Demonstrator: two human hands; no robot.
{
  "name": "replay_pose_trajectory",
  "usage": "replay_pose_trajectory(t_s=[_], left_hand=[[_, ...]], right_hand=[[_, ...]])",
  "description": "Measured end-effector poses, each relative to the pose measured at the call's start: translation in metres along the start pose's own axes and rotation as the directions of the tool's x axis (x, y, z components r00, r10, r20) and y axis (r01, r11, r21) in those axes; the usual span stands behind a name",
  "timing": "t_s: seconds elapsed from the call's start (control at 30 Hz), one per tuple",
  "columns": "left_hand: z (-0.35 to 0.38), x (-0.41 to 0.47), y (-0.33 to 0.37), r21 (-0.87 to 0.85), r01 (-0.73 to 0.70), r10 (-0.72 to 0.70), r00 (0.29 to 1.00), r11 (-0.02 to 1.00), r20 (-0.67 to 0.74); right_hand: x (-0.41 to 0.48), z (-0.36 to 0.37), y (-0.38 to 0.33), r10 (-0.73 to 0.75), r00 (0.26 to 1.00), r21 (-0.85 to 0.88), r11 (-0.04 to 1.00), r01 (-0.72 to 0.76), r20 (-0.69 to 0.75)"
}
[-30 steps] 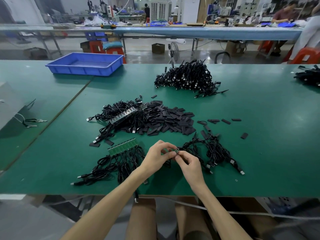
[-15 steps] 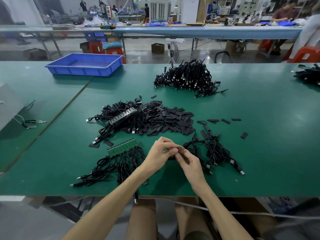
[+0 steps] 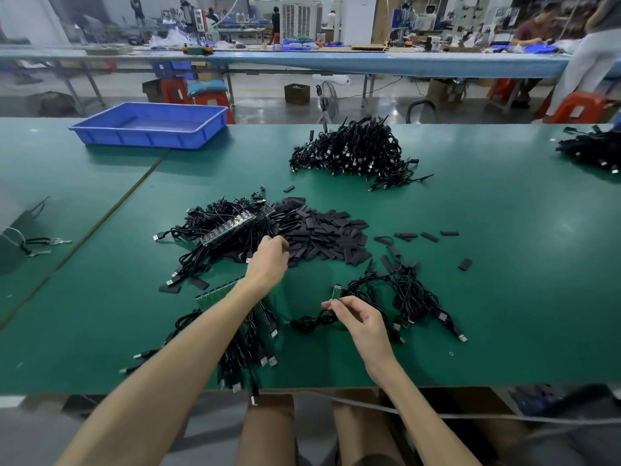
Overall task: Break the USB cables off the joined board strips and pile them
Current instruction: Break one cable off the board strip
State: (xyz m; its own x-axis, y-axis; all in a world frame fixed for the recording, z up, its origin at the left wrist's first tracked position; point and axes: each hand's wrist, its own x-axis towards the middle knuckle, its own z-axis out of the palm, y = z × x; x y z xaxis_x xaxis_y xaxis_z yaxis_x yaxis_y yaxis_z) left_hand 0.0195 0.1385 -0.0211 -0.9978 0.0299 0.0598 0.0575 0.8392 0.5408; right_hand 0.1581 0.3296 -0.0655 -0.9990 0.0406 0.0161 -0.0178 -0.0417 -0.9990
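Cable (image 3: 309, 321) with green board tip (image 3: 337, 292) is pinched by right hand (image 3: 358, 317); left hand (image 3: 268, 260) hold unclear.

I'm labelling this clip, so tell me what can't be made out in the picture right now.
Head view:
1. left hand: its back hides the fingertips over the black flat pieces, so whether it holds anything cannot be told.
2. green board strip: the left forearm covers its right end.
3. far-right cable pile: cut off by the picture's edge.
4. small board pinched by the right hand: too small to see its parts.
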Motion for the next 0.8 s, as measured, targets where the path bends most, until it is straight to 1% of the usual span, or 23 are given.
replay_pose_trajectory(t_s=[0.1,0.17,0.3,0.37,0.47,0.53,0.63,0.73,0.8], left_hand=[[0.002,0.011,-0.008,0.168,0.038,-0.050,0.997,0.985,0.063],[0.005,0.014,-0.011,0.202,0.030,-0.045,0.997,0.979,0.069],[0.013,0.013,-0.017,0.158,0.036,-0.042,0.999,0.987,0.034],[0.013,0.012,-0.017,0.110,0.041,-0.044,0.999,0.993,0.024],[0.011,0.011,-0.016,0.013,0.042,-0.043,0.998,0.999,0.049],[0.009,0.008,-0.016,-0.012,0.022,-0.021,0.999,1.000,0.028],[0.009,0.000,-0.016,0.025,-0.037,0.037,0.999,0.999,-0.007],[0.011,-0.007,-0.017,0.145,-0.112,0.108,0.994,0.983,0.034],[0.012,-0.010,-0.017,0.185,-0.124,0.117,0.992,0.975,0.043]], right_hand=[[0.000,0.002,0.000,-0.001,1.000,-0.021,1.000,0.001,0.010],[0.001,0.002,0.001,0.001,1.000,-0.033,0.999,-0.001,0.005],[0.002,0.003,0.001,0.003,1.000,-0.054,0.999,-0.003,-0.001],[0.002,0.004,0.001,0.004,1.000,-0.063,0.998,-0.004,0.006],[0.002,0.005,0.001,0.006,1.000,-0.079,0.997,-0.005,0.011],[0.003,0.004,0.002,0.009,1.000,-0.083,0.997,-0.008,0.008],[0.002,0.005,0.001,0.003,1.000,-0.084,0.996,-0.003,0.000],[0.002,0.005,0.002,-0.004,1.000,-0.106,0.994,0.004,-0.005],[0.001,0.006,0.001,-0.011,1.000,-0.122,0.992,0.010,-0.006]])
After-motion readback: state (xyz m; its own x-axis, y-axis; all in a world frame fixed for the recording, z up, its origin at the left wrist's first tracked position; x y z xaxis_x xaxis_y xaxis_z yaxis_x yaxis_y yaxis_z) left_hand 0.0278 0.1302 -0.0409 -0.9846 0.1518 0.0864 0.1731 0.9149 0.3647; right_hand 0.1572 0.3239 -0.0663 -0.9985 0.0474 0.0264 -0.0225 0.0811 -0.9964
